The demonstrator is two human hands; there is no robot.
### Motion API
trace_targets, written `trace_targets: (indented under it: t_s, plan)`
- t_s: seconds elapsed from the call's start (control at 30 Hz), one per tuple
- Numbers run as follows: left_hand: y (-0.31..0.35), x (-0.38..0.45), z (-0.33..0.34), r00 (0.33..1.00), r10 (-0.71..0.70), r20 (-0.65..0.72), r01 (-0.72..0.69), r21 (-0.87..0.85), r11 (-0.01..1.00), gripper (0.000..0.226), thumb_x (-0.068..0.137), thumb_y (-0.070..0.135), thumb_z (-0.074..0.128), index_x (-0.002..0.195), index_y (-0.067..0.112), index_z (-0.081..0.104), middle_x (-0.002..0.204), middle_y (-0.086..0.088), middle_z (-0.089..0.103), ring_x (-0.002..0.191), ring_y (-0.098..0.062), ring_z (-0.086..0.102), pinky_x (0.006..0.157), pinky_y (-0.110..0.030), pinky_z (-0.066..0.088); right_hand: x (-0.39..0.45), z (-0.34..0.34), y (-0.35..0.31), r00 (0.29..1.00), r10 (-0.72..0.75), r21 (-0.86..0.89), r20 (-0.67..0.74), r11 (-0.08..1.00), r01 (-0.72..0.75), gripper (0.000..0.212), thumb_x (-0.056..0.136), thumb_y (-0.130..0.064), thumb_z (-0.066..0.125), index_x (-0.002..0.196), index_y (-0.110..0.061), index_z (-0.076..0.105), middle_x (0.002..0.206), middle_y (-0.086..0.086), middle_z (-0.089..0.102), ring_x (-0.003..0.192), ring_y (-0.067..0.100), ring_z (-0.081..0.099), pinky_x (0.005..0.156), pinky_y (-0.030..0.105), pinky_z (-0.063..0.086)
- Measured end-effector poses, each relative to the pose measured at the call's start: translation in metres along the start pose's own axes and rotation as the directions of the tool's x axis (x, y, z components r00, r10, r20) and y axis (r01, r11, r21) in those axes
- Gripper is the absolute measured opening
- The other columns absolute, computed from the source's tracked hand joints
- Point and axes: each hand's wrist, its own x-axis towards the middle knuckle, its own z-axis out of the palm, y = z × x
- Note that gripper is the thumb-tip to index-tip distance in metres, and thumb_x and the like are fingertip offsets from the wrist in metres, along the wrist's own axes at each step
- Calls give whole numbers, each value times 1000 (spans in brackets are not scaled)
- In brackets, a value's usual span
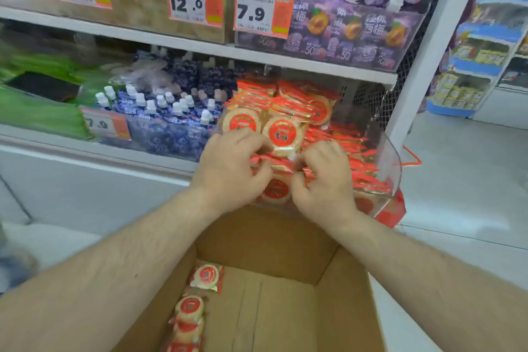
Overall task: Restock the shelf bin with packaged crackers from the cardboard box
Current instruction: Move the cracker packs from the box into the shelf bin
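A clear plastic shelf bin (393, 163) on the lower shelf is heaped with red-and-gold cracker packets (281, 131). My left hand (228, 168) and my right hand (325, 183) both reach into the bin's front, fingers curled round packets in the pile. Below them stands an open cardboard box (285, 294). Several cracker packets (204, 277) lie along the box's left inner side; the remainder of its floor is bare cardboard.
Left of the bin sit blue spouted pouches (171, 120) and green packs (40, 111). The shelf above holds purple plum pouches (343, 26) behind price tags. A white upright post (428, 51) bounds the shelf on the right, with open floor beyond it.
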Motion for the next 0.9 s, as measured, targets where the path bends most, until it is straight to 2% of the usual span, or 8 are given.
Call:
trace_targets:
  t_s: [0.13, 0.23, 0.37, 0.47, 0.53, 0.63, 0.83, 0.9]
  plan:
    - [-25, -77, -7, 930, -277, 242, 300, -65, 952, 13, 73, 24, 55, 81, 22, 66, 73, 14, 57, 71, -6, 51, 69, -29, 46, -66, 35, -49, 969, -49, 231, 244, 973, -9, 5, 62, -7, 50, 64, -10, 53, 65, 3, 48, 64, 25, 44, 64, 32, 35]
    - [-44, -127, -3, 687, -514, 514, 582, 36, 813, 13, 78, 19, 62, 79, 32, 64, 74, 19, 60, 74, -4, 57, 72, -23, 46, -117, 73, -66, 848, 127, 206, 514, 942, -265, 8, 64, -8, 50, 67, -13, 56, 68, -5, 46, 67, 17, 41, 63, 27, 34]
    - [-64, -173, 9, 412, -645, 644, 800, 83, 594, 18, 81, 14, 62, 78, 32, 63, 83, 11, 68, 82, -11, 66, 77, -23, 51, -180, 128, -80, 307, 461, -134, 833, 706, -696, 17, 74, -8, 53, 66, -23, 51, 75, -4, 55, 75, 19, 50, 67, 30, 45]
    - [-75, -184, 16, 294, -695, 657, 899, 58, 435, 12, 84, 16, 63, 90, 26, 65, 92, 3, 69, 87, -12, 66, 81, -26, 53, -213, 165, -86, -88, 451, -338, 888, 511, -791, 22, 87, -15, 56, 69, -24, 47, 75, -3, 52, 69, 15, 49, 59, 22, 41]
    - [-81, -185, 18, 227, -715, 661, 941, 42, 337, 12, 85, 18, 64, 97, 23, 65, 97, 2, 67, 87, -10, 64, 78, -22, 50, -231, 185, -88, -254, 426, -439, 868, 420, -795, 11, 91, -26, 58, 92, -15, 58, 87, 2, 55, 69, 13, 51, 49, 20, 35]
    - [-87, -185, 22, 162, -746, 646, 975, 10, 220, 9, 90, 19, 60, 98, 21, 65, 94, 4, 65, 81, -5, 59, 68, -17, 43, -258, 215, -87, -377, 429, -521, 821, 289, -803, 44, 88, -34, 60, 120, -4, 59, 105, 8, 62, 88, 21, 59, 59, 21, 48]
    - [-92, -181, 30, -3, -804, 595, 984, -144, -110, 14, 95, 25, 54, 96, 22, 67, 93, 3, 72, 83, -12, 65, 82, -32, 49, -295, 282, -87, -531, 427, -506, 732, -180, -843, 63, 67, -47, 72, 119, -14, 62, 107, 8, 71, 89, 27, 71, 79, 43, 60]
    - [-93, -183, 30, -37, -799, 601, 975, -154, -161, 14, 96, 25, 54, 95, 21, 67, 89, 4, 73, 83, -14, 65, 85, -35, 49, -308, 302, -88, -547, 454, -497, 703, -235, -835, 71, 65, -57, 74, 120, -15, 60, 110, 8, 69, 93, 30, 70, 81, 45, 58]
